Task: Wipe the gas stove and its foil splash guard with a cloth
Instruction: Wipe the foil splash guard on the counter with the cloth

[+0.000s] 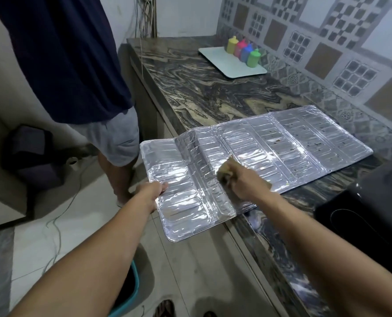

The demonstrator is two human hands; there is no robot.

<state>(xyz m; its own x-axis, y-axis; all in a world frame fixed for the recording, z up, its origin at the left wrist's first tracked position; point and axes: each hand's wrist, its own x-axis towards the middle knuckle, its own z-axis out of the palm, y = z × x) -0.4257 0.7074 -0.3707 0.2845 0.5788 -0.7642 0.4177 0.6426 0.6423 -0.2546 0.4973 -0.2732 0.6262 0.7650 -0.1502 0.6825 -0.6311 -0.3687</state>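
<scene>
Head view looks down along both forearms at a marbled dark table (204,92) set against a patterned tile wall. On it the foil splash guard (282,143) lies unfolded and flat, its left panels jutting past the table's front edge over the floor; brown specks dot its far right panels. The left hand (152,191) pinches the overhanging near-left edge of the guard, thumb on top. The right hand (240,181) is closed around a tan cloth (225,171) and presses it onto the foil near a fold in the middle panels. At the right edge, a black stove (362,209) sits on the table just beside the guard. Farther back, a white tray (220,58) carries four small bottles in a row: yellow (232,43), pink (240,47), blue (246,52) and green (253,57). Their contents cannot be made out. Another person in a dark shirt and grey shorts (112,133) stands at the table's left. A teal bucket rim (134,291) shows on the floor under the left forearm, with its inside hidden.
</scene>
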